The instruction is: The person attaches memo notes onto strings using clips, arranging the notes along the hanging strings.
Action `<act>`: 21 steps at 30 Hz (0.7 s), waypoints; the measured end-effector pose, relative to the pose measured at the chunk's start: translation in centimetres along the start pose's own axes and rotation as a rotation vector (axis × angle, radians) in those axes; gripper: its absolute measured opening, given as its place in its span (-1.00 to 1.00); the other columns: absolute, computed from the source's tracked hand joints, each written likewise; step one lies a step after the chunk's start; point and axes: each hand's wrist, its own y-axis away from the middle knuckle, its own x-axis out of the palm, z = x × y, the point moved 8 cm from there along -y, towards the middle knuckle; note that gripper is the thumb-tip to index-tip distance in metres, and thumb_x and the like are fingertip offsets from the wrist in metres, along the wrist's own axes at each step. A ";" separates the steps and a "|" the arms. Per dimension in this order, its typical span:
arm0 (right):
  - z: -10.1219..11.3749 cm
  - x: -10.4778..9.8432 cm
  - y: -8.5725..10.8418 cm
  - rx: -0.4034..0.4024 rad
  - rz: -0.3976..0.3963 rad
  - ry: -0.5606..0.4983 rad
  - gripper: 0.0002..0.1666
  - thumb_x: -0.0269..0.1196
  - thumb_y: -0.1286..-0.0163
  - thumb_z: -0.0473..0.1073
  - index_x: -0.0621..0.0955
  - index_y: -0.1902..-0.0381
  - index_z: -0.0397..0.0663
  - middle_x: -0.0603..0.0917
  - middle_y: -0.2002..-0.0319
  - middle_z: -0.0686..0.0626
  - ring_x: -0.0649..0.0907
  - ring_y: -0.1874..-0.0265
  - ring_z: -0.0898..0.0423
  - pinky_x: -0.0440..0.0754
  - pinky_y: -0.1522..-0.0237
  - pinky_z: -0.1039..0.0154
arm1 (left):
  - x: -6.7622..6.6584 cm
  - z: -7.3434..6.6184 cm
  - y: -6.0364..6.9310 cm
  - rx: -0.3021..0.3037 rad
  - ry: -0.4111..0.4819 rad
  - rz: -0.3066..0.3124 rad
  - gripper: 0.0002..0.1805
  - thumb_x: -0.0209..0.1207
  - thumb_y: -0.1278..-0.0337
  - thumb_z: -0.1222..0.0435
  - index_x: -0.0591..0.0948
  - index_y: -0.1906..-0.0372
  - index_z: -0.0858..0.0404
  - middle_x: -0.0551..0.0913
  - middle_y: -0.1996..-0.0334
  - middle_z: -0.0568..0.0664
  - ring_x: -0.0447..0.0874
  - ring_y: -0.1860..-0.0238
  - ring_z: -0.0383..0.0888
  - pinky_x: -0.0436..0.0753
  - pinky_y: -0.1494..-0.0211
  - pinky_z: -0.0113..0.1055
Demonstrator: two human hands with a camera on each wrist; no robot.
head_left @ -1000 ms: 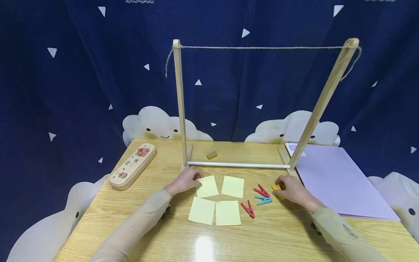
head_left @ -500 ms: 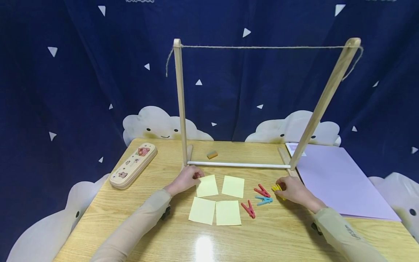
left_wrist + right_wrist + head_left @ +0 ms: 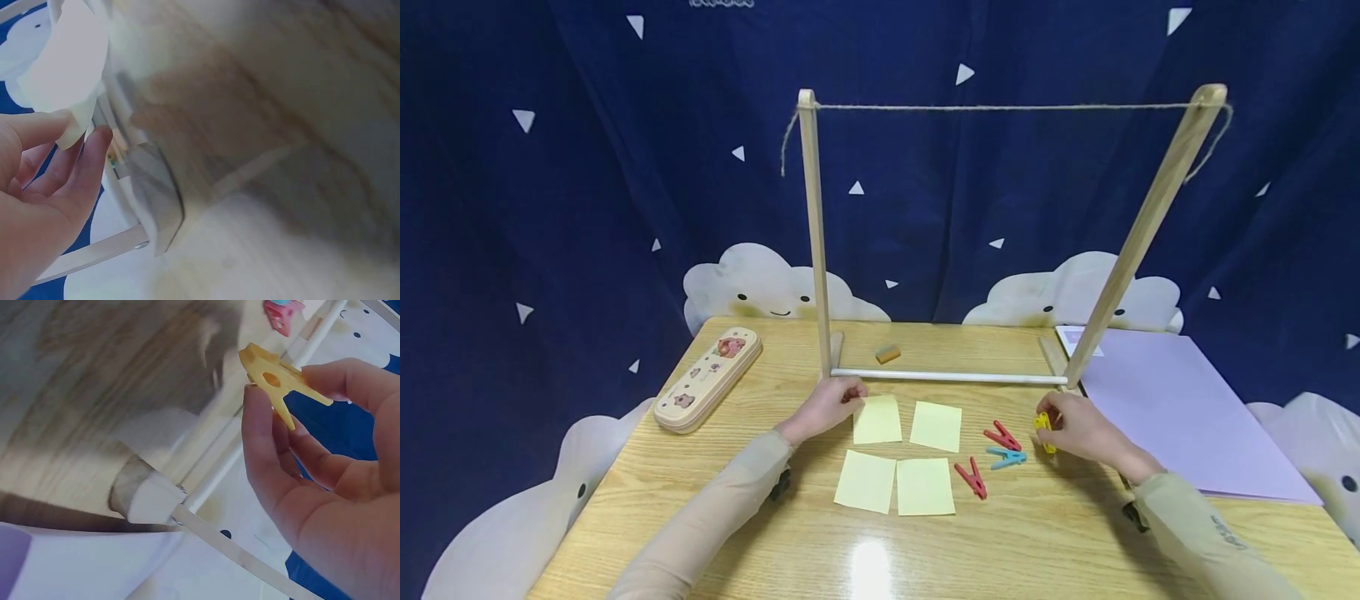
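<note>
My left hand [image 3: 829,407] pinches the corner of a pale yellow paper note [image 3: 877,420] between thumb and fingers. In the left wrist view the note [image 3: 70,59] curves up from the fingertips, raised off the table. Over at the right, my right hand [image 3: 1081,427] holds a yellow clothespin [image 3: 1043,423]. The right wrist view shows this clothespin [image 3: 284,376] between thumb and fingertips, its two handle ends spread apart. Two red clothespins [image 3: 1002,435] and a blue clothespin [image 3: 1006,457] lie left of that hand. Several more notes [image 3: 936,426] lie flat in the middle.
A wooden frame [image 3: 817,242] with a string [image 3: 1000,107] across its top stands behind the hands, a white rod [image 3: 947,377] along its base. An eraser-like block [image 3: 887,354] lies behind the rod. A pencil case [image 3: 707,379] is at left, lilac sheets [image 3: 1180,408] at right.
The held note has come up from the table and turned straighter. The yellow clothespin has been lifted and turned more upright in my right hand, which has shifted slightly right.
</note>
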 end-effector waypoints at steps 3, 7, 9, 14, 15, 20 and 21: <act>0.5 -0.6 -0.1 -0.022 -0.021 -0.019 -0.72 0.36 -0.18 -0.27 0.60 0.16 -0.28 0.62 0.42 0.02 0.52 0.46 0.28 0.51 0.43 0.35 | -0.4 -0.5 -0.1 0.026 0.004 -0.015 -0.94 0.17 -0.22 0.51 0.63 0.28 0.36 0.67 0.44 0.07 0.47 0.42 -0.29 0.50 0.34 -0.51; 1.2 -1.2 -0.2 -0.049 -0.040 -0.053 -0.71 0.39 -0.18 -0.30 0.61 0.15 -0.29 0.67 0.39 -0.01 0.59 0.41 0.25 0.57 0.41 0.37 | -1.3 -1.3 -0.3 0.055 0.047 -0.037 -0.90 0.14 -0.21 0.53 0.64 0.24 0.41 0.72 0.35 0.16 0.54 0.39 -0.24 0.54 0.29 -0.49; 1.4 -1.5 -0.4 -0.060 -0.043 -0.071 -0.70 0.40 -0.17 -0.31 0.61 0.15 -0.29 0.68 0.38 -0.01 0.60 0.40 0.27 0.59 0.40 0.38 | -1.7 -1.5 -0.4 0.048 0.090 -0.043 -0.87 0.13 -0.23 0.53 0.66 0.20 0.42 0.75 0.26 0.20 0.59 0.36 -0.20 0.57 0.28 -0.49; 2.4 -2.4 -0.9 -0.111 -0.055 -0.111 -0.67 0.42 -0.13 -0.33 0.60 0.14 -0.30 0.67 0.39 0.00 0.61 0.41 0.35 0.62 0.37 0.40 | -3.3 -2.1 -0.3 0.024 0.148 -0.112 -0.81 0.15 -0.24 0.51 0.69 0.11 0.38 0.77 0.16 0.21 0.66 0.35 -0.16 0.60 0.31 -0.48; 2.6 -2.6 -1.0 -0.123 -0.057 -0.119 -0.66 0.42 -0.12 -0.34 0.60 0.14 -0.30 0.65 0.38 0.00 0.60 0.41 0.36 0.63 0.36 0.39 | -3.7 -2.3 -0.3 0.031 0.154 -0.138 -0.81 0.17 -0.24 0.51 0.69 0.10 0.38 0.77 0.17 0.20 0.68 0.34 -0.16 0.62 0.29 -0.47; 4.1 -4.1 -1.6 -0.174 -0.073 -0.172 -0.70 0.40 -0.12 -0.40 0.59 0.17 -0.27 0.63 0.35 -0.04 0.58 0.38 0.35 0.66 0.30 0.32 | -5.8 -3.2 -0.4 0.045 0.190 -0.243 -0.86 0.25 -0.21 0.44 0.66 0.15 0.35 0.78 0.29 0.17 0.72 0.35 -0.17 0.70 0.24 -0.38; 4.4 -4.4 -1.7 -0.182 -0.076 -0.179 -0.71 0.39 -0.12 -0.40 0.60 0.17 -0.27 0.64 0.34 -0.05 0.58 0.37 0.33 0.67 0.29 0.30 | -6.2 -3.4 -0.5 0.040 0.192 -0.255 -0.87 0.26 -0.20 0.42 0.66 0.16 0.34 0.78 0.31 0.16 0.73 0.34 -0.15 0.70 0.23 -0.37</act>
